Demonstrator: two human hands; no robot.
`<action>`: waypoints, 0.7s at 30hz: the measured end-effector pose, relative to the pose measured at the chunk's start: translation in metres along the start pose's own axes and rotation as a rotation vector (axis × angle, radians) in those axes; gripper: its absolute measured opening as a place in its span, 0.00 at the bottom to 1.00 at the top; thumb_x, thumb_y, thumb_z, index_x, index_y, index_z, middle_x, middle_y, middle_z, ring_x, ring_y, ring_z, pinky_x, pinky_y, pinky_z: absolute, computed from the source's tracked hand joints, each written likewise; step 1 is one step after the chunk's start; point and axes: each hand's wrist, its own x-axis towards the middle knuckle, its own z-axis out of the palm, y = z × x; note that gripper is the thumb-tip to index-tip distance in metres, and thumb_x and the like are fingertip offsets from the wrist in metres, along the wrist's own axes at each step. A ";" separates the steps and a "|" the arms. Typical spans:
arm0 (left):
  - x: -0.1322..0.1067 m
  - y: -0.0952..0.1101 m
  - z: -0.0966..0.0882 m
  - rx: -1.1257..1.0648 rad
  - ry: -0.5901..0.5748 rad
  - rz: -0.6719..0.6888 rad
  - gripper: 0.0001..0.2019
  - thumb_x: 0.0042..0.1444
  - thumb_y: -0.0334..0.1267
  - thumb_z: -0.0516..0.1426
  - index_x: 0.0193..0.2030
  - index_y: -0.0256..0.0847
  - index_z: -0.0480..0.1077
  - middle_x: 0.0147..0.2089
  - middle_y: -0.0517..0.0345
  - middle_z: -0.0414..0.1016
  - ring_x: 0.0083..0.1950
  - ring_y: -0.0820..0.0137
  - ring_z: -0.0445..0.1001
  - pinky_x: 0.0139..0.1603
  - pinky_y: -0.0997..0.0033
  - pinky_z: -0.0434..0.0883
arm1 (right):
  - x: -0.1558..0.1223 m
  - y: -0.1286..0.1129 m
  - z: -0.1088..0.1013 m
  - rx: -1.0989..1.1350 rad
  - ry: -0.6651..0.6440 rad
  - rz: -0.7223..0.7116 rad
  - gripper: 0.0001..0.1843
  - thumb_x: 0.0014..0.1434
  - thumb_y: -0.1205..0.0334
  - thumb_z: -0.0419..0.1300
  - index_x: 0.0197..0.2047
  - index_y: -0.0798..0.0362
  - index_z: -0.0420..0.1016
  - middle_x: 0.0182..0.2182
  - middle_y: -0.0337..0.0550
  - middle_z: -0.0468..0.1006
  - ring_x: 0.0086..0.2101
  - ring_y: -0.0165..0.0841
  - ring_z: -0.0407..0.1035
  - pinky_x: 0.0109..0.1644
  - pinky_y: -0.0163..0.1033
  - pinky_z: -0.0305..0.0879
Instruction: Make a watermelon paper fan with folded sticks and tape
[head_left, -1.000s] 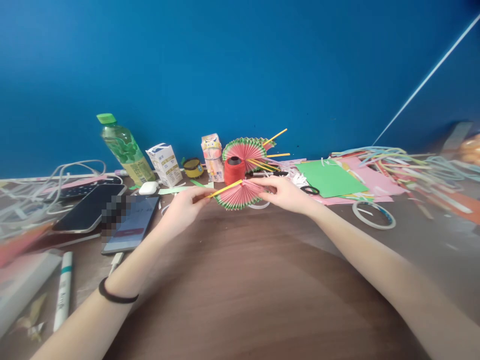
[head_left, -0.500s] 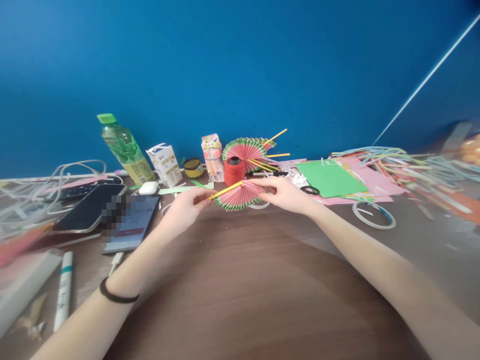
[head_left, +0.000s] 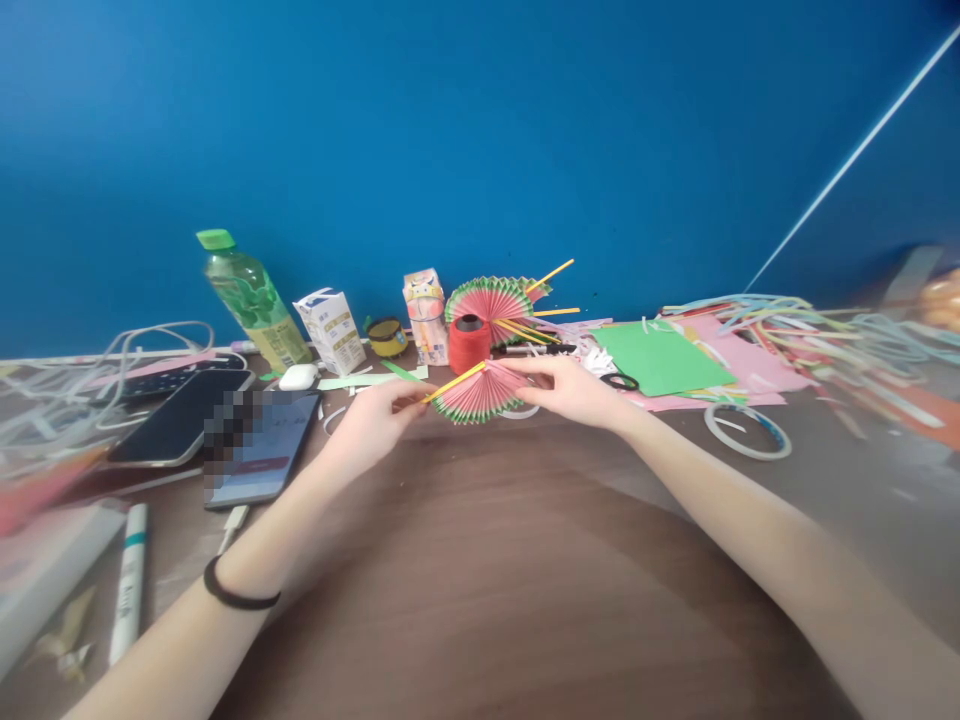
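Observation:
A pleated paper fan (head_left: 480, 396), pink with a green edge, is spread between my hands above the table. My left hand (head_left: 386, 412) is closed on the fan's left side, pinching the yellow stick (head_left: 454, 383) that runs along that edge. Opposite it, my right hand (head_left: 562, 386) pinches the fan's right side, fingers pressed together. Just behind the held fan stands a red spool of thread (head_left: 469, 345). More fans of the same kind, one of them (head_left: 491, 298) plainly visible, lie behind the spool with yellow sticks pointing right.
A green-capped bottle (head_left: 251, 305), a white carton (head_left: 330, 332) and a pink carton (head_left: 425, 315) stand along the blue wall. Phones (head_left: 262, 450) and cables lie left. Green paper (head_left: 660, 358), a tape roll (head_left: 747, 431) and paper strips (head_left: 795, 315) are on the right.
Almost nothing differs. Both hands keep their hold on the fan, and the view has shifted very slightly.

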 end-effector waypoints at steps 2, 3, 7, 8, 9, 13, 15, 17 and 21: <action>-0.001 0.002 0.000 0.045 -0.024 0.021 0.14 0.53 0.39 0.51 0.43 0.41 0.73 0.40 0.54 0.76 0.40 0.65 0.72 0.43 0.67 0.68 | 0.000 -0.002 0.000 0.005 -0.006 0.012 0.27 0.52 0.71 0.54 0.55 0.45 0.67 0.46 0.38 0.76 0.42 0.34 0.70 0.45 0.41 0.68; -0.002 0.004 0.001 0.081 -0.031 0.040 0.15 0.54 0.38 0.50 0.44 0.41 0.73 0.39 0.54 0.75 0.39 0.66 0.72 0.42 0.67 0.68 | 0.000 -0.003 0.000 0.005 -0.007 0.019 0.26 0.52 0.70 0.55 0.55 0.46 0.67 0.44 0.38 0.76 0.41 0.34 0.71 0.45 0.41 0.68; -0.005 0.010 0.002 0.244 -0.044 0.129 0.19 0.57 0.36 0.46 0.55 0.46 0.65 0.36 0.56 0.71 0.36 0.69 0.69 0.40 0.70 0.66 | 0.000 -0.003 -0.001 0.021 -0.012 0.043 0.26 0.52 0.68 0.55 0.55 0.47 0.66 0.46 0.40 0.75 0.39 0.33 0.71 0.42 0.41 0.69; -0.006 0.012 0.003 0.269 -0.058 0.140 0.21 0.57 0.34 0.46 0.58 0.47 0.62 0.36 0.57 0.70 0.36 0.70 0.68 0.40 0.71 0.66 | 0.000 -0.003 -0.001 0.031 -0.014 0.047 0.26 0.52 0.68 0.55 0.56 0.47 0.66 0.47 0.40 0.75 0.39 0.33 0.71 0.42 0.41 0.69; -0.007 0.013 0.003 0.286 -0.079 0.147 0.23 0.57 0.33 0.45 0.60 0.47 0.58 0.35 0.58 0.69 0.35 0.71 0.68 0.39 0.71 0.66 | 0.000 -0.004 0.000 0.045 -0.018 0.049 0.26 0.53 0.67 0.56 0.56 0.47 0.66 0.48 0.40 0.74 0.39 0.33 0.71 0.42 0.41 0.69; -0.008 0.017 0.004 0.294 -0.164 0.160 0.28 0.56 0.29 0.45 0.64 0.50 0.49 0.35 0.59 0.68 0.36 0.72 0.67 0.40 0.73 0.65 | -0.001 -0.007 0.001 0.148 -0.044 0.043 0.25 0.53 0.66 0.56 0.56 0.47 0.65 0.43 0.40 0.77 0.38 0.34 0.70 0.40 0.39 0.70; -0.008 0.018 0.005 0.285 -0.193 0.147 0.30 0.55 0.28 0.45 0.65 0.51 0.46 0.35 0.60 0.68 0.35 0.73 0.67 0.40 0.73 0.65 | -0.001 -0.009 0.002 0.186 -0.049 0.059 0.26 0.53 0.66 0.56 0.56 0.46 0.65 0.39 0.39 0.78 0.35 0.32 0.71 0.36 0.37 0.70; -0.009 0.020 0.005 0.260 -0.216 0.125 0.31 0.55 0.27 0.45 0.65 0.51 0.44 0.34 0.61 0.69 0.35 0.73 0.68 0.40 0.74 0.65 | -0.003 -0.009 0.003 0.209 -0.040 0.081 0.27 0.53 0.66 0.56 0.57 0.45 0.63 0.39 0.38 0.78 0.29 0.30 0.70 0.29 0.35 0.69; -0.011 0.026 0.006 0.162 -0.283 0.059 0.34 0.54 0.29 0.47 0.66 0.52 0.39 0.32 0.63 0.72 0.32 0.74 0.70 0.37 0.75 0.66 | -0.004 -0.004 0.007 0.270 -0.052 0.086 0.28 0.54 0.64 0.56 0.59 0.41 0.61 0.40 0.38 0.77 0.22 0.26 0.66 0.23 0.34 0.67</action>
